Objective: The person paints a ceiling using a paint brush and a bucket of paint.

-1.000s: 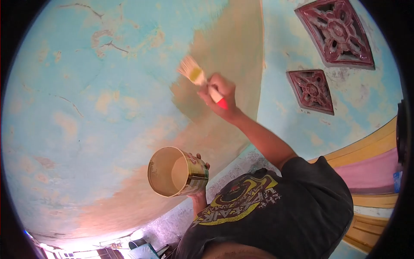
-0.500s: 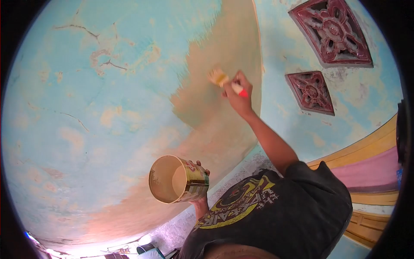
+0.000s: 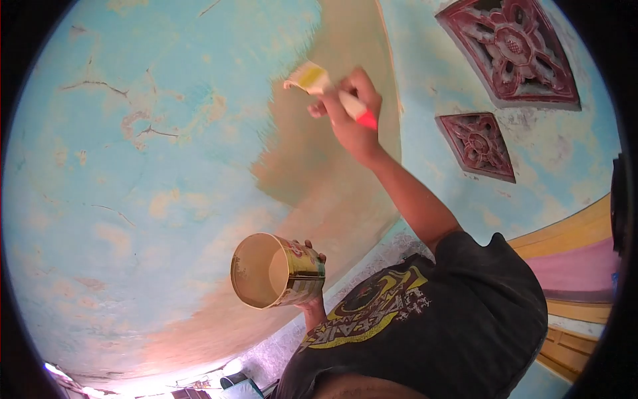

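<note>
My right hand (image 3: 355,126) grips a paintbrush (image 3: 325,85) by its pale handle with a red end. The bristles point up and left, over the edge of a tan painted area (image 3: 299,146) on the light blue wall (image 3: 166,173). Lower down, my left hand (image 3: 315,292) is wrapped round the base of a paint can (image 3: 290,274). The can lies tilted in view, its open mouth toward the left, and tan paint coats its inside. Most of the left fingers are hidden behind the can.
Cracks and peeling patches (image 3: 96,84) mark the blue wall. On the adjoining wall at the right are two dark red ornamental vent blocks (image 3: 512,50). A pink cloth (image 3: 581,266) and orange-yellow trim (image 3: 565,223) show at lower right. A dark container (image 3: 232,380) stands at the bottom.
My right hand has moved up and slightly left with the paintbrush, toward the edge of the tan area. The left hand and paint can have barely moved.
</note>
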`<state>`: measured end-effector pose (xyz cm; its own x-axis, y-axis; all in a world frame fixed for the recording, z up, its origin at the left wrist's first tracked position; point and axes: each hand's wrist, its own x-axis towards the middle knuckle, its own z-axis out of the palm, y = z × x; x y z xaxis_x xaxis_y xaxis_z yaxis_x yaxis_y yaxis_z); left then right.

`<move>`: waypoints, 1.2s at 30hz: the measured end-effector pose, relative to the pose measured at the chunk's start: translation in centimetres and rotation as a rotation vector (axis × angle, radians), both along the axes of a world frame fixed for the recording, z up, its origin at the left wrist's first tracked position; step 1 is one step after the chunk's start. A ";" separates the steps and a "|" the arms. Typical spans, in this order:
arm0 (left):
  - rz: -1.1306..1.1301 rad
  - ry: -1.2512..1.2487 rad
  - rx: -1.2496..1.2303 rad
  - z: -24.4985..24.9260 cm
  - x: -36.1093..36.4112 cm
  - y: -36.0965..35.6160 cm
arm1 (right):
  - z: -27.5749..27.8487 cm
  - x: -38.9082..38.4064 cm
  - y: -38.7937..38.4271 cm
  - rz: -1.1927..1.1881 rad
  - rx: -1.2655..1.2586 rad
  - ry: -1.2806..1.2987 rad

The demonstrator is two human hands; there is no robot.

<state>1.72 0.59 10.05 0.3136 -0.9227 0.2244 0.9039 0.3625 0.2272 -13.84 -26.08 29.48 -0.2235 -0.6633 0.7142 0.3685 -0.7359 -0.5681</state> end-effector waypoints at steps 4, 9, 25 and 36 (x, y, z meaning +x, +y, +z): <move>0.026 0.001 0.016 0.2 -1.0 -0.6 | -8.9 -0.3 1.9 0.069 0.244 0.196; 0.006 0.002 0.066 0.1 -1.0 -1.5 | -7.1 -1.5 1.2 -0.144 0.028 0.118; -0.020 0.002 0.018 0.3 -4.7 -5.6 | 3.2 -4.2 -3.6 0.072 0.076 0.001; 0.001 0.038 0.047 0.0 -5.5 -6.5 | -1.6 -5.2 -3.0 0.114 0.033 -0.144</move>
